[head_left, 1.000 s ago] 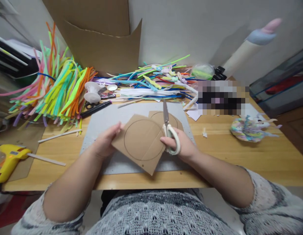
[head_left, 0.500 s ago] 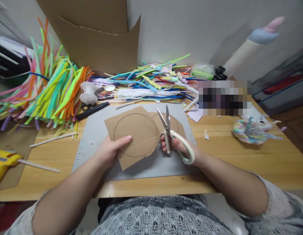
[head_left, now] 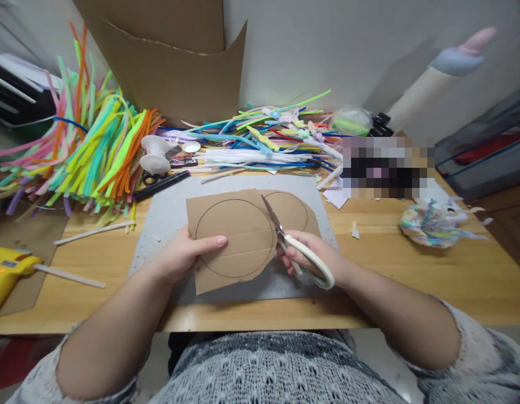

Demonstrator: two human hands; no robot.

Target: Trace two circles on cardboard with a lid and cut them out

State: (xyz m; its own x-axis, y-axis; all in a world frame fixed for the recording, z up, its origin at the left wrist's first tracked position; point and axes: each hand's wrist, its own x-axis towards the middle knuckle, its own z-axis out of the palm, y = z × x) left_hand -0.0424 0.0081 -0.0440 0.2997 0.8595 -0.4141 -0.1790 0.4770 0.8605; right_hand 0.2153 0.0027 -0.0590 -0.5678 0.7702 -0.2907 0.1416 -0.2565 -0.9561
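My left hand [head_left: 188, 252] grips the left edge of a piece of cardboard [head_left: 238, 255], thumb on top and the other fingers hidden beneath. A large circle is drawn on it in a thin dark line. In my right hand [head_left: 304, 252] is a pair of scissors [head_left: 314, 264] with white handles. One blade lies over the cardboard's right edge by the drawn line; the other blade is hidden, apparently under the card. Behind it, on the grey cutting mat [head_left: 167, 207], lies a second cardboard piece [head_left: 291, 205] with a circle drawn on it, partly covered.
Bundled coloured pipe cleaners [head_left: 95, 146] stand at the left, above a yellow glue gun [head_left: 11, 272]. More loose pipe cleaners [head_left: 260, 137] lie along the wall, near a white spool [head_left: 154, 154]. A large cardboard sheet [head_left: 179, 73] leans behind. A fuzzy pastel figure [head_left: 428, 224] sits at right.
The scissors' blades have come closer together and now meet the cardboard's right edge. My left hand has turned the cardboard slightly clockwise. The camera view has shifted a little.
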